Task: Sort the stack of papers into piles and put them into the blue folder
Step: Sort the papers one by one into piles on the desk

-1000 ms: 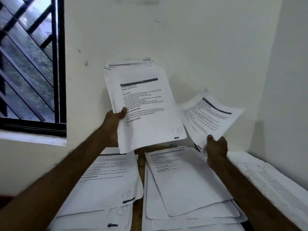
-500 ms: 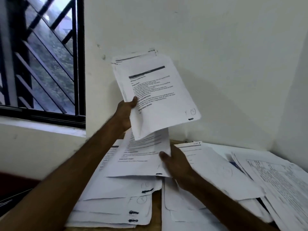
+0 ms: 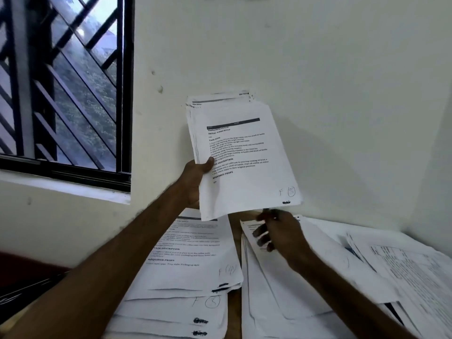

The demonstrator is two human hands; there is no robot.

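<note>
White paper stack (image 3: 242,155) raised in my left hand (image 3: 195,182).
My thumb (image 3: 210,162) clamps its left edge; my right hand (image 3: 281,233) hangs just under its lower edge, fingers loosely curled, empty, above a pile (image 3: 281,289).

Wooden table (image 3: 234,314) under three piles of printed papers (image 3: 190,272)

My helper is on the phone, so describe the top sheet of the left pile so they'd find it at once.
Right of and below the barred window, paper piles cover a wooden table. The leftmost pile's top sheet alone bears a handwritten F and circled 4; the sheet beneath shows 3.
</note>
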